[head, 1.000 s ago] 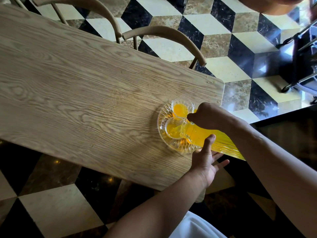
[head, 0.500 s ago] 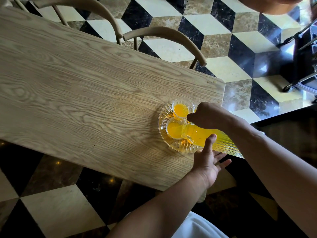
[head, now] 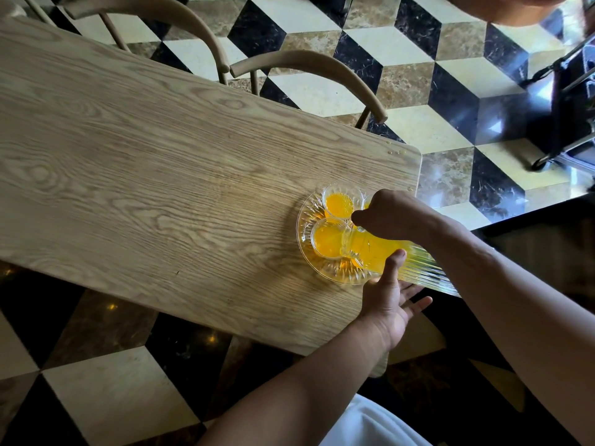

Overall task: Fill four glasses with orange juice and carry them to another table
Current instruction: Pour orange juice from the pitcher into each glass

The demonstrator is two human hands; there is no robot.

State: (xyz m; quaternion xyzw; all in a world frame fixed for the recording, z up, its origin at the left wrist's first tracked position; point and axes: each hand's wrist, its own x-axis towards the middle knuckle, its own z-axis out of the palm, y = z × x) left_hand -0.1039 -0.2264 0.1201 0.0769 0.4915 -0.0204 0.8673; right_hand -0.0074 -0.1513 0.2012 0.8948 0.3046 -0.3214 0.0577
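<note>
A clear cut-glass plate sits near the right end of the wooden table. On it stand small glasses holding orange juice: a far glass and a nearer one; others are hidden behind my hand and the pitcher. My right hand grips the top of a ribbed glass pitcher of orange juice, tilted with its spout at the nearer glass. Below the pitcher, my left hand has its thumb against the pitcher's side and its fingers straight underneath.
Two curved wooden chair backs stand along the table's far edge. The floor has a black, cream and brown cube pattern. A dark wheeled frame stands at the right. The table's right edge lies just past the plate.
The pitcher stays tilted over the nearer glass. My left hand has crept slightly up along the pitcher; my right hand holds its place.
</note>
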